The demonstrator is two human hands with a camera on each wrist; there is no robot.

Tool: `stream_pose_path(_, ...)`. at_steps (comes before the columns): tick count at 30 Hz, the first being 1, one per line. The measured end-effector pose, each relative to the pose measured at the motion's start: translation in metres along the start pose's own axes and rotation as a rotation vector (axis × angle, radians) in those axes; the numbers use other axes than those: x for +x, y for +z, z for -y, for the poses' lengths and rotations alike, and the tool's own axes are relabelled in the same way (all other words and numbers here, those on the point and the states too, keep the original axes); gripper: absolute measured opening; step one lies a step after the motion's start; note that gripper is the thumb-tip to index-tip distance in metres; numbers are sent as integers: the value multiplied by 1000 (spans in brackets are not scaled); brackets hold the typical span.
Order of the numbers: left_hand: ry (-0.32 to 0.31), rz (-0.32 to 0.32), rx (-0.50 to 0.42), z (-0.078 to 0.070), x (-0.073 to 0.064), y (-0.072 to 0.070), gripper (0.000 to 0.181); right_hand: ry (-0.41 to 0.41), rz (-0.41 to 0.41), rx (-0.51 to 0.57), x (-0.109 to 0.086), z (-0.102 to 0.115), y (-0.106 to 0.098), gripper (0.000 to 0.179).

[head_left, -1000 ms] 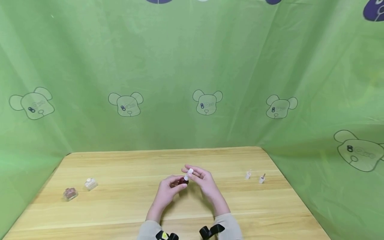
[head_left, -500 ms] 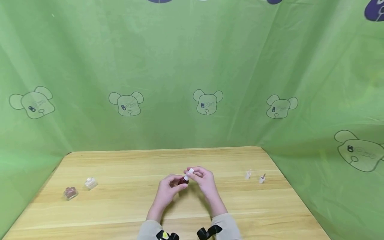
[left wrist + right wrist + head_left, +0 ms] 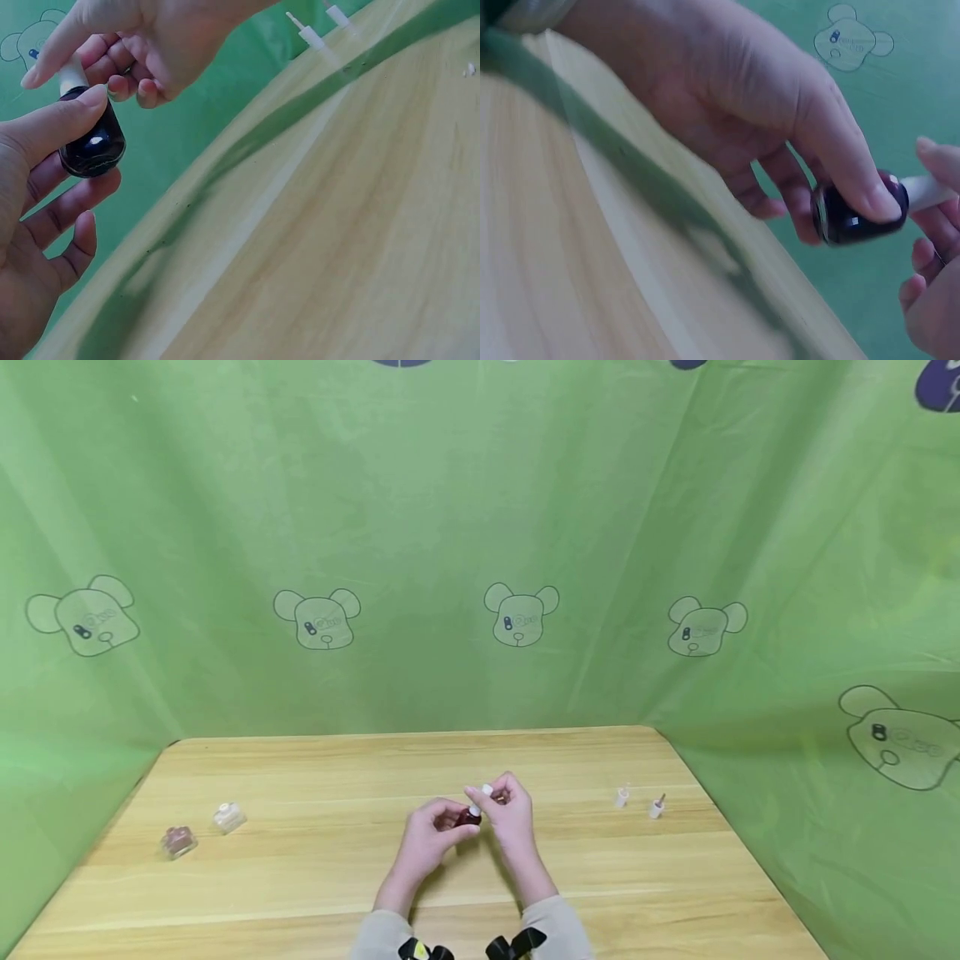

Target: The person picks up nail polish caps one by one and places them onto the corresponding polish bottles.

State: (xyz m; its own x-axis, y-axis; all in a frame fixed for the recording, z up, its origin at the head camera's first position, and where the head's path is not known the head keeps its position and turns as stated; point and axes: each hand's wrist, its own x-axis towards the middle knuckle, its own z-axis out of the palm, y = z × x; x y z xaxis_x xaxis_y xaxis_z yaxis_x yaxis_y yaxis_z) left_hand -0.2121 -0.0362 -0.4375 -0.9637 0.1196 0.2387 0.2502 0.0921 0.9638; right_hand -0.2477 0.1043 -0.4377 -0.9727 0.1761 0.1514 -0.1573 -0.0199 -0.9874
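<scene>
A dark red nail polish bottle [image 3: 468, 817] is pinched between the thumb and fingers of my left hand [image 3: 424, 839]. It tilts, with its white cap [image 3: 925, 192] pointing up and to the right in the head view. My right hand [image 3: 512, 814] pinches that cap between thumb and curled fingers. In the left wrist view the dark bottle [image 3: 96, 142] shows its rounded glass base, and the cap [image 3: 73, 73] is partly covered by the right hand's fingers. The cap sits at the bottle's neck; whether it is screwed tight I cannot tell.
Two uncapped polish bottles, one mauve [image 3: 178, 842] and one clear [image 3: 228, 817], stand at the left of the wooden table [image 3: 315, 777]. At the right, two white caps [image 3: 622, 797] [image 3: 657, 808] stand with their brushes upward. A green curtain [image 3: 420, 677] hangs behind.
Both hands have shifted slightly right with the bottle. The right hand's fingers have changed position round the cap and look more curled. The things on the table stay put.
</scene>
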Motion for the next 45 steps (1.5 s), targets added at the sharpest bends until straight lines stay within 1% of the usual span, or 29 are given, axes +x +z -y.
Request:
stream_pose_path(1,0,-1,2,-1,0,0,27,3,27,4,1,0,-2,30)
stream_pose_path(3,-4,-9,14,1,0,0,28,7,112,14,2,0,-6,26)
stream_pose_path(5,-13,-22,24,6,1,0,29,12,217,35,3,0,-11,28)
stream_pose_path(8,-28,-37,31,18,5,1,29,12,353,73,6,-1,-20,35)
stream_pose_path(9,-29,-40,31,23,6,2,29,11,379,83,6,-1,-22,36)
stream_pose_path(11,-29,-39,23,31,8,2,29,11,398,75,8,-3,-25,37)
stream_pose_path(14,-25,-23,-10,37,10,1,30,21,371,70,9,-4,-27,37)
stream_pose_path(18,-11,-8,-51,38,10,0,31,42,285,62,9,-3,-23,33)
stream_pose_path(21,-5,-16,-46,38,10,-1,31,43,191,47,8,-2,-18,28)
stream_pose_path(24,-19,-26,-25,38,10,-1,31,29,99,48,6,-2,-13,23)
stream_pose_path(26,-26,-34,-15,38,10,0,31,17,54,50,4,-2,-9,21)
stream_pose_path(29,-35,-37,3,32,9,0,31,8,10,64,2,-3,-4,22)
stream_pose_path(31,-35,-31,13,23,7,-1,30,4,-8,72,1,-2,-1,24)
stream_pose_path(33,-27,-27,9,13,4,-2,29,-2,-17,78,0,-3,1,26)
stream_pose_path(34,-23,-24,9,9,3,-3,29,-7,-11,85,-2,1,2,27)
stream_pose_path(35,-26,-26,7,8,3,-3,29,-6,-4,81,-2,2,2,27)
stream_pose_path(37,-24,-41,-1,15,4,-3,29,-17,14,65,-2,2,3,28)
stream_pose_path(40,-25,-66,-1,31,8,-3,30,-38,51,8,-3,4,2,27)
stream_pose_path(41,-22,-77,-2,37,10,-3,31,-46,60,-17,-1,0,1,26)
stream_pose_path(43,-1,-92,6,42,11,-5,31,-64,88,-59,-1,2,-1,26)
stream_pose_path(45,-1,-108,17,43,11,-8,31,-71,115,-87,0,4,-3,26)
